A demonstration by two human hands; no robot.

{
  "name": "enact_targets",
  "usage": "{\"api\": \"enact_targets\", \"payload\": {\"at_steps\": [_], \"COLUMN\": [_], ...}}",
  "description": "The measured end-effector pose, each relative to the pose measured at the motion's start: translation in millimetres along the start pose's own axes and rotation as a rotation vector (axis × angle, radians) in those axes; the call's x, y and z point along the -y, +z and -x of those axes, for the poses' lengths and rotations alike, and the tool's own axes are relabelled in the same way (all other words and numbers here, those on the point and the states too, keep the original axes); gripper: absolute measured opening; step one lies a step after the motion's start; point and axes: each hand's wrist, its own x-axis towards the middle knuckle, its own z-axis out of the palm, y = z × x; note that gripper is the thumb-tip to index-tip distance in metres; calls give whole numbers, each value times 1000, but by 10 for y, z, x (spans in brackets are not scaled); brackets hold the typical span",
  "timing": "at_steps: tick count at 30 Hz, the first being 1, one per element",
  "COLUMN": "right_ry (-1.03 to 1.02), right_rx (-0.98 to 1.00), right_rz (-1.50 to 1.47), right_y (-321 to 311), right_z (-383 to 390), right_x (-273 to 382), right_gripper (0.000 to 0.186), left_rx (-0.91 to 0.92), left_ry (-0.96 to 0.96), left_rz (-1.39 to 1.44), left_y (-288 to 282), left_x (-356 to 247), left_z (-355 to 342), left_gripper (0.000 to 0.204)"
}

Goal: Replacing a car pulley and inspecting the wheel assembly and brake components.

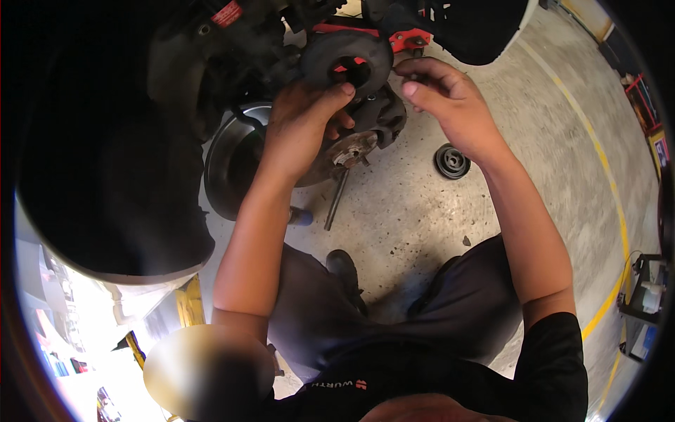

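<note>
A thick black ring-shaped part (385, 60) with a hole in its middle sits among the dark parts under the vehicle, in front of me. My left hand (309, 116) is at its lower left, the thumb lying against the lower rim and the other fingers curled underneath, partly hidden. Just right of the ring, my right hand (450, 98) has its thumb and fingers curled together; a small dark thing seems to be between them, too small to name. Below the ring is a rusty wheel hub (349, 152) with studs.
A grooved black pulley (451, 162) lies on the concrete floor. Left of the hub stands a wide round pan (216, 190), near a blue-ended cylinder (301, 216). A metal bar (337, 202) slants below the hub. Red metal parts (409, 40) show behind the ring. Dark bodywork (485, 32) hangs overhead.
</note>
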Motion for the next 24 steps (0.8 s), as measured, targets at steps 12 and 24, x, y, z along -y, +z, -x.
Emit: {"api": "enact_targets", "payload": {"at_steps": [12,24], "right_ry": [5,1067], "right_rx": [179,-4], "right_rz": [765,175], "right_y": [-1135,-1749], "right_z": [11,3539], "right_x": [-112,-3616], "right_gripper": [31,17], "left_rx": [99,-193], "left_ry": [15,-498], "left_rz": [-820,-602], "left_y": [117,93], "left_x": [-146,743], "left_z": [-1789,-3437], "left_gripper": [44,57]}}
